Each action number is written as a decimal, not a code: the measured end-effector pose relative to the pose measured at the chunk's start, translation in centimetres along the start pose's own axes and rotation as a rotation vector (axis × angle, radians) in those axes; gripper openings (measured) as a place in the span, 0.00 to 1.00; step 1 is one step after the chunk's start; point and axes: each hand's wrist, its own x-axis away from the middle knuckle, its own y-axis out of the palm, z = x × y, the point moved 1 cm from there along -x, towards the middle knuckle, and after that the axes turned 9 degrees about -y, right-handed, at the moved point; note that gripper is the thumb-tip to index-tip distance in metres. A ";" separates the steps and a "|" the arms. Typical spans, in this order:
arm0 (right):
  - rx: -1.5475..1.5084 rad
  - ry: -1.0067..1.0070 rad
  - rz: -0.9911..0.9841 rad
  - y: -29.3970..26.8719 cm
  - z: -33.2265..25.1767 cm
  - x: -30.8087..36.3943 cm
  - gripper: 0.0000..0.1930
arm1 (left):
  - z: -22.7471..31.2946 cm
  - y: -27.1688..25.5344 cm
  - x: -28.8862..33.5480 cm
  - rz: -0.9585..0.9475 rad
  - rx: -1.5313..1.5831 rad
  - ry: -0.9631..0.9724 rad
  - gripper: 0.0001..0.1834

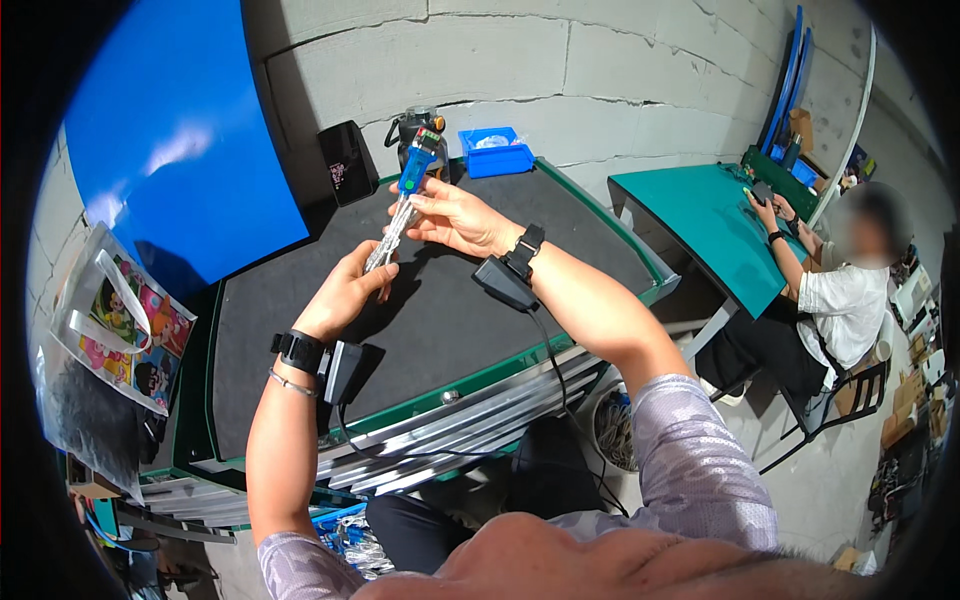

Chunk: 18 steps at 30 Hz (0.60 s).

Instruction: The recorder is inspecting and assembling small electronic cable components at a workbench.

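Above the dark work mat (450, 320) I hold up a blue adapter (415, 170) with a green terminal block at its top end. A bundled, silvery-clear cable (396, 232) runs down from it. My left hand (348, 285) pinches the lower end of this bundle. My right hand (455, 215) is closed around the place where the cable meets the adapter, thumb in front. Each wrist wears a black strap with a small dark box, and thin black leads hang from the boxes.
At the mat's far edge stand a black device (348, 165), a dark jug-like container (405, 125) and a blue tray (498, 155). A patterned bag (140, 325) hangs left. To the right, a person (845, 290) sits at a green table (690, 220). A bin (612, 430) stands below.
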 end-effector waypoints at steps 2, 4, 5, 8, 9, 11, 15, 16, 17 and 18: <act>-0.045 0.025 -0.017 -0.1 0.1 0.0 0.20 | 0.0 0.0 0.0 0.003 0.010 -0.008 0.14; -0.038 0.040 0.006 -0.1 0.2 0.1 0.20 | 0.0 0.1 0.1 0.000 0.019 -0.023 0.13; -0.034 0.050 0.014 0.0 0.2 0.0 0.19 | 0.1 0.1 0.1 0.021 -0.007 -0.032 0.13; 0.000 0.057 0.054 0.2 0.3 0.1 0.19 | 0.2 0.0 0.0 0.053 -0.080 -0.049 0.12; 0.005 0.054 0.057 0.3 0.4 0.0 0.19 | 0.2 0.0 0.0 0.064 -0.120 -0.088 0.11; 0.074 0.031 0.061 0.4 0.4 0.2 0.19 | 0.2 0.1 0.0 0.029 -0.035 -0.076 0.10; 0.108 0.018 0.055 0.4 0.2 0.2 0.18 | 0.1 0.3 -0.2 -0.075 0.237 -0.131 0.09; 0.106 0.033 0.073 0.5 0.2 0.2 0.18 | 0.1 0.4 -0.1 -0.053 0.249 -0.102 0.09; 0.146 0.025 0.070 0.5 0.1 0.2 0.18 | 0.1 0.5 -0.1 -0.053 0.248 -0.111 0.09; 0.235 0.020 0.097 0.6 -0.1 0.1 0.19 | 0.2 0.4 -0.1 0.005 0.171 -0.087 0.09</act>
